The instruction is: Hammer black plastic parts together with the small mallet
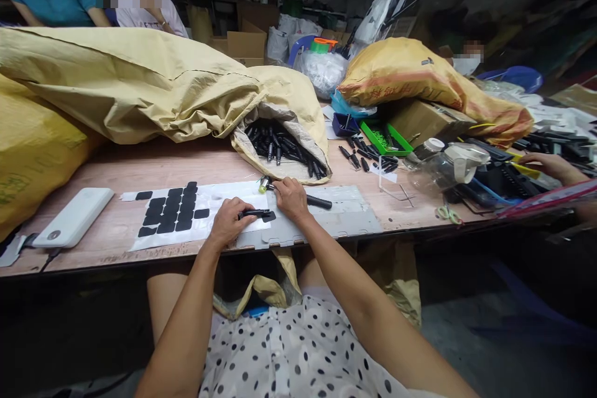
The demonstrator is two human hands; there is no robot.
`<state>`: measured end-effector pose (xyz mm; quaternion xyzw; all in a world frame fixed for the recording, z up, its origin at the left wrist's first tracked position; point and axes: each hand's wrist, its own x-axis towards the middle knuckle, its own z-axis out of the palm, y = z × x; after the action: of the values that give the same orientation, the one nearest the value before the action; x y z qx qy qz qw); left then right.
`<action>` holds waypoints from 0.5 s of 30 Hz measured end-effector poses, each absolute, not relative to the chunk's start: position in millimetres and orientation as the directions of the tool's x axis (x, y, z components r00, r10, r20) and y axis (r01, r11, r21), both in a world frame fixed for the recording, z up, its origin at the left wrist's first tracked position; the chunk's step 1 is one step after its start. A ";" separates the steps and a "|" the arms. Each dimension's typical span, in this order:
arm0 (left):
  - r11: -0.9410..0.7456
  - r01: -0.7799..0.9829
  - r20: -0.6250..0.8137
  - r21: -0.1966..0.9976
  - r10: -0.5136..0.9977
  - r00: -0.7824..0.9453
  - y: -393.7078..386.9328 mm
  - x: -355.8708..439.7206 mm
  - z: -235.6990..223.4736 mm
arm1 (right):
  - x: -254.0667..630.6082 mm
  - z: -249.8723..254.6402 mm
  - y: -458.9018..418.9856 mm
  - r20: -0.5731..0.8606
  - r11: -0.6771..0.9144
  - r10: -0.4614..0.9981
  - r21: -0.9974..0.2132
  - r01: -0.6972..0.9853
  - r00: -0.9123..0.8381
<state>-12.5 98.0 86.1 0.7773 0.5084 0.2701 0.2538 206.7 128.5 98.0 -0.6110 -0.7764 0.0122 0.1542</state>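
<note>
My left hand (229, 221) is closed round a slim black plastic part (253, 214) and presses it low over the grey board (308, 233). A dark rounded patch (269, 217) lies just beyond the part's tip. In my right hand (291, 198) is a small hammer, gripped close to its yellow-and-silver head (264, 185); its black handle (319, 202) sticks out to the right. Left of my hands, a white backing sheet (205, 193) carries rows of black rounded stickers (168, 210). Behind them, an open woven sack (298, 99) spills out similar black parts (284, 148).
A white power bank (74, 216) with a cable sits at the table's left. Loose black parts (361, 152), a green tray (386, 138), a clear plastic jug (448, 168) and scissors (449, 215) are on the right. Another person's hand (553, 166) reaches in at far right.
</note>
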 end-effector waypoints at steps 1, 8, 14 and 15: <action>-0.353 0.649 0.157 0.674 0.927 0.341 98.6 -12.9 86.9 | 206.3 98.2 128.5 0.226 0.252 0.953 -0.209 0.945 -0.204; -0.378 0.578 0.187 0.723 0.913 0.363 83.3 -12.8 105.2 | 203.5 98.5 129.4 0.232 0.241 0.954 -0.207 0.948 -0.192; -0.163 0.405 -0.108 0.899 0.816 0.568 6.7 -1.9 100.5 | 201.5 100.6 129.2 0.233 0.242 0.953 -0.200 0.949 -0.194; -0.092 0.425 -0.195 0.901 0.788 0.584 -3.2 0.1 91.7 | 201.1 101.2 129.1 0.229 0.236 0.955 -0.199 0.951 -0.189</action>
<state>0.1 -3.2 91.7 0.7183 0.4221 0.1729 0.5253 201.1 129.1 101.2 -0.6181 -0.7709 0.0062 0.1534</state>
